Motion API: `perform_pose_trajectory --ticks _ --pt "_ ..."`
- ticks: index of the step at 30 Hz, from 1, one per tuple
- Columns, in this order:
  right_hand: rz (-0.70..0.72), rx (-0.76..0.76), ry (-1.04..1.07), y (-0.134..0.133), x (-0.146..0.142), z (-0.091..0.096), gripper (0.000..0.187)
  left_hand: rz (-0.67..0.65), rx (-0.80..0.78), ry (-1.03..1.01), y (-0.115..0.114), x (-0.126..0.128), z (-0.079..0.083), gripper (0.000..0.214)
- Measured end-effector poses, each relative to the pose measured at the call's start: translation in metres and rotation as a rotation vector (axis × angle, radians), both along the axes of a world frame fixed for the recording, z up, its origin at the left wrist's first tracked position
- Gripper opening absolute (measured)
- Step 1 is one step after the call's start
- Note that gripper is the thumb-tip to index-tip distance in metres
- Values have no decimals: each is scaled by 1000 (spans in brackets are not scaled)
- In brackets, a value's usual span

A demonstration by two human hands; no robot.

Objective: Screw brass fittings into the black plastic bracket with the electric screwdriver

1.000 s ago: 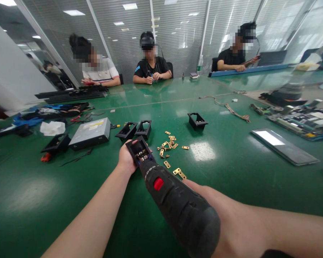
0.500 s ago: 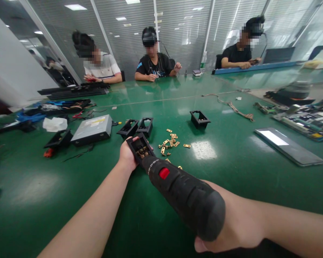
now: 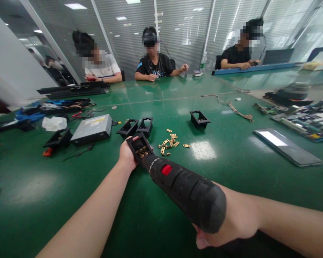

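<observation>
My left hand [image 3: 127,154] is closed around a small black plastic housing [image 3: 139,146] with brass contacts inside, held on the green table [image 3: 231,168]. My right hand [image 3: 231,224] grips a black electric screwdriver [image 3: 185,191] with a red switch; its tip points into the housing. A scatter of small brass plates [image 3: 171,141] lies just right of the housing. Two more black housings [image 3: 136,127] stand right behind it and a third [image 3: 199,119] further right.
A grey optical drive [image 3: 91,129] and another black housing [image 3: 57,138] lie to the left, with cables and trays behind. A silver panel [image 3: 288,146] and circuit boards [image 3: 307,120] lie to the right. Three people sit at the far side.
The screwdriver has lifted slightly and tilted more level, its tip staying in the housing. The person in the middle has stretched an arm out to the side.
</observation>
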State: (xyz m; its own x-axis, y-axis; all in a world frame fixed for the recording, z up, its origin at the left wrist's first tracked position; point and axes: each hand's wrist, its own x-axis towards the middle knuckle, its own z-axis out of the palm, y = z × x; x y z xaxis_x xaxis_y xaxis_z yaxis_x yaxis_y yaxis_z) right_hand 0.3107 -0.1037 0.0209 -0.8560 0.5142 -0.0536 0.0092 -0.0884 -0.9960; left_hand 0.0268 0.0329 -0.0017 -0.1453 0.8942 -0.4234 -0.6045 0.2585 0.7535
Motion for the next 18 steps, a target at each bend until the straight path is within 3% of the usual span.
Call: perform_pose_trajectory --ticks 8,13,18 --pt "-38 40 -10 -2 2 2 61 18 -35 3 -3 3 7 34" --pt "-17 11 -140 -1 1 12 57 10 -31 30 -5 3 9 30" --pt "-38 44 -5 0 -3 8 58 8 -7 -22 -3 2 6 33"
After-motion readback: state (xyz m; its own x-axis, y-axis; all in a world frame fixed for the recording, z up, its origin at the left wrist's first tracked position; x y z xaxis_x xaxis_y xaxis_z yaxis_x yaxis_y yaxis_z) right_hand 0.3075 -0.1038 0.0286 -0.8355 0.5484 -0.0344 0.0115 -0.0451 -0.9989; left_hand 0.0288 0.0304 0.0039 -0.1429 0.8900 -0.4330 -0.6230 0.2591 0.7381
